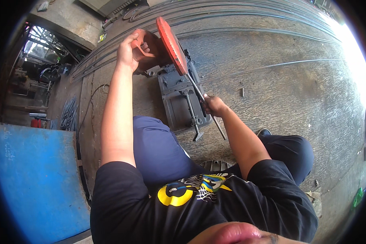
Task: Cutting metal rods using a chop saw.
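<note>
A cut-off saw stands on the floor in front of me, with a red blade guard (171, 44) and a dark metal base (175, 109). My left hand (130, 52) is closed around its red loop handle (141, 45). Lower right, my right hand (214, 105) grips a thin metal rod (219, 128). This rod slants from beneath the guard, past the base's right side, toward me. A clamp screw (191, 106) lies along the base, left of the rod. The guard hides the blade and the rod's far end.
Several long metal rods (248, 29) run across the floor beyond the saw. A short metal piece (242, 92) lies to the right. At left stands a blue panel (40, 179), with a bundle of rods (69, 114) behind it and a dark cable (89, 101) nearby. My bent legs flank the near side.
</note>
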`<state>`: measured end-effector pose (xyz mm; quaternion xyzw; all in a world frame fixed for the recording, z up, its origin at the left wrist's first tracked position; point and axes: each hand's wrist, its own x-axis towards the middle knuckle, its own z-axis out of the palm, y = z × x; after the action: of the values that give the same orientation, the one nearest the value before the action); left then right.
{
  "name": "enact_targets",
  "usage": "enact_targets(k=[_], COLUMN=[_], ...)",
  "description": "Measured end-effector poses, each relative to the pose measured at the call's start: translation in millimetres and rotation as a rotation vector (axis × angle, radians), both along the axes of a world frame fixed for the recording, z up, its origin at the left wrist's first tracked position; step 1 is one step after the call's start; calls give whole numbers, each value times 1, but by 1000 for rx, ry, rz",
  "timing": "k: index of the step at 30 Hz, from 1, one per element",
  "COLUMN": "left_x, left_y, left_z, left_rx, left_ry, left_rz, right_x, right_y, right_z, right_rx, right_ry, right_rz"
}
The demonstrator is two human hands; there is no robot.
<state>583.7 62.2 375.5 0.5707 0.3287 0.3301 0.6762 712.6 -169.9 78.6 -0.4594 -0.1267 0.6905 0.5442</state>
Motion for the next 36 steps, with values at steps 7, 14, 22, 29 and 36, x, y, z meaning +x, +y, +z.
enact_targets(k=[7,14,22,29,36], left_x=[-1,-1,0,-1,0], left_y=[2,0,-4,0,1], left_z=[-1,1,3,0,-2], left_rx=[-14,31,17,25,23], left_ry=[-10,13,-8,7,-16], left_rz=[-15,21,9,9,23], right_x=[-2,1,15,96,127], right_y=[-5,-1,4,34,61], right_z=[-10,-2,-5,50,110], right_rx=[57,-2,-126,-298,-75], right_ry=[-271,-539,-653,-1456,-1808], right_rz=[-3,-50,-140,106,204])
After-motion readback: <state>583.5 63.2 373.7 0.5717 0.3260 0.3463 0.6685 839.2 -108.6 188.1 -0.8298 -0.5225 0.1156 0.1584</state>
